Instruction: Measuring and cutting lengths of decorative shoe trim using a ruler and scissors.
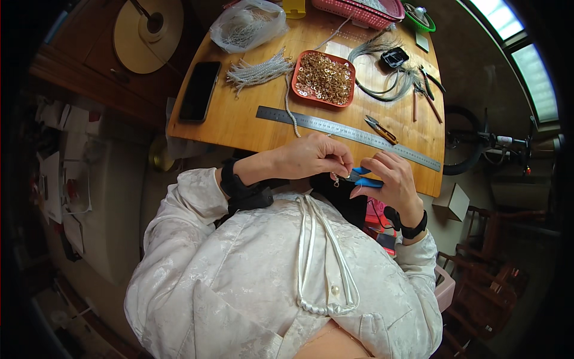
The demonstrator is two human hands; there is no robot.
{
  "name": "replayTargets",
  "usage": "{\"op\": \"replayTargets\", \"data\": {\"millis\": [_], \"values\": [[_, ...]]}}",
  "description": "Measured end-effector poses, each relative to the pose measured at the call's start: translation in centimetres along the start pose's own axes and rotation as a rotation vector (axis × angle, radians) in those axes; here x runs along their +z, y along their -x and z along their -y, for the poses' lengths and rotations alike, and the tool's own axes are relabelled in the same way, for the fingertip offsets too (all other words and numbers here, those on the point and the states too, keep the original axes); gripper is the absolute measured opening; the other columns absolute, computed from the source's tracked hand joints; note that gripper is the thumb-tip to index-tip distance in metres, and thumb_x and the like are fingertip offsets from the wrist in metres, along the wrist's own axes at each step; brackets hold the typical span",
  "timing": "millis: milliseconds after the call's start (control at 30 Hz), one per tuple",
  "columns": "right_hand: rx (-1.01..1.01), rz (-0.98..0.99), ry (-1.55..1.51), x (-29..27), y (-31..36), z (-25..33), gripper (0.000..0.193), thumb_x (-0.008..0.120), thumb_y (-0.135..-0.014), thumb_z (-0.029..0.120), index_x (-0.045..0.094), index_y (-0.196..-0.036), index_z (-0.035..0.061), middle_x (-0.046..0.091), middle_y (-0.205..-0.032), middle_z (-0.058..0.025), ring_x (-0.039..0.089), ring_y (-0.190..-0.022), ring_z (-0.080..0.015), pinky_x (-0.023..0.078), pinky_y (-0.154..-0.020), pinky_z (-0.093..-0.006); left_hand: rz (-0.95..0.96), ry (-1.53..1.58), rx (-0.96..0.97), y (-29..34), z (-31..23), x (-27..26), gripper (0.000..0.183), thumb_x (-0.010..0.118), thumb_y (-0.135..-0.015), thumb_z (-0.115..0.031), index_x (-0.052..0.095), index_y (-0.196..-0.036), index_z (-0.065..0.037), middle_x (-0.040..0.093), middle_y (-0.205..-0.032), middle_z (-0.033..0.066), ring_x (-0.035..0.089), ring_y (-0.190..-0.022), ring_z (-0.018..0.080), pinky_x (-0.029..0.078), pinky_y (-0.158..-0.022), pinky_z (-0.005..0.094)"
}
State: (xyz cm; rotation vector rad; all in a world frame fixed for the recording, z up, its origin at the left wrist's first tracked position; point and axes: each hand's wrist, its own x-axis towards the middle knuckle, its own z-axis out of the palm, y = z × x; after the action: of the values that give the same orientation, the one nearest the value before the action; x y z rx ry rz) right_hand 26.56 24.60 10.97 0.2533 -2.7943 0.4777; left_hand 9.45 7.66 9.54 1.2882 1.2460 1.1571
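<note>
Wooden table [230,128] ahead; left hand [317,157] pinches small dangling piece [336,182]; right hand [393,179] wraps blue-handled pliers [368,182], long axis roughly sideways, nose pointing left, just beside the piece.

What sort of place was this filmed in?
Probably a home room used for beadwork: a wooden table holds a red tray of small gold-coloured pieces and bundled bead strands, while a bicycle stands nearby.
</note>
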Motion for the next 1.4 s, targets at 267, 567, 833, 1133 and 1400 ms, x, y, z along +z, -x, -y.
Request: {"op": "replayTargets", "data": {"millis": [267, 567, 833, 1133, 1400], "values": [[0.029, -0.095, 0.031, 1.1, 0.7, 0.1, 0.052, 0.080, -0.057, 0.047, 0.060, -0.084, 0.0079, 0.050, -0.066, -0.0038, 0.053, -0.059, -0.0221, 0.043, -0.052, -0.0322, -0.020, 0.075, 0.020, -0.1, 0.2, 0.0, 0.009, 0.062, -0.087, -0.007, 0.063, -0.093, 0.001, 0.066, -0.083, 0.0033, 0.061, -0.077, 0.0079, 0.050, -0.069, 0.0220], [0.216, -0.115, -0.004, 1.2, 1.2, -0.7, 0.047, 0.083, -0.061, 0.033, 0.061, -0.090, 0.0039, 0.054, -0.072, -0.0062, 0.054, -0.064, -0.0222, 0.043, -0.058, -0.0330, -0.305, -0.042, -0.003, 0.6, -1.0, -2.4, 0.008, 0.060, -0.089, -0.006, 0.062, -0.092, 0.001, 0.064, -0.080, 0.0021, 0.060, -0.075, 0.0073, 0.049, -0.068, 0.0205], [0.487, -0.288, 0.081, 0.6, 4.9, -3.3, 0.040, 0.080, -0.071, 0.022, 0.060, -0.099, 0.0018, 0.057, -0.084, -0.0099, 0.055, -0.074, -0.0226, 0.044, -0.064, -0.0312, -0.980, -0.529, 0.146, 1.2, -0.7, -12.2, 0.011, 0.061, -0.089, -0.010, 0.063, -0.091, 0.000, 0.066, -0.078, 0.0053, 0.064, -0.071, 0.0106, 0.049, -0.062, 0.0240], [0.616, -0.369, 0.071, 0.8, 6.0, -4.3, 0.038, 0.077, -0.075, 0.024, 0.060, -0.101, 0.0025, 0.059, -0.087, -0.0110, 0.057, -0.080, -0.0263, 0.045, -0.070, -0.0341, -1.120, -0.840, 0.140, -1.3, 6.3, -16.8, 0.012, 0.065, -0.083, -0.013, 0.064, -0.086, -0.002, 0.065, -0.080, 0.0126, 0.061, -0.082, 0.0302, 0.049, -0.074, 0.0376], [0.737, -0.474, 0.260, 1.7, 8.5, -7.8, 0.040, 0.071, -0.081, 0.030, 0.058, -0.106, 0.0018, 0.057, -0.099, -0.0138, 0.052, -0.095, -0.0300, 0.040, -0.084, -0.0380, -1.239, -1.121, 0.128, 0.8, 3.4, -21.8, 0.008, 0.066, -0.080, -0.012, 0.063, -0.081, -0.004, 0.066, -0.082, 0.0116, 0.059, -0.085, 0.0300, 0.046, -0.077, 0.0386]]}}
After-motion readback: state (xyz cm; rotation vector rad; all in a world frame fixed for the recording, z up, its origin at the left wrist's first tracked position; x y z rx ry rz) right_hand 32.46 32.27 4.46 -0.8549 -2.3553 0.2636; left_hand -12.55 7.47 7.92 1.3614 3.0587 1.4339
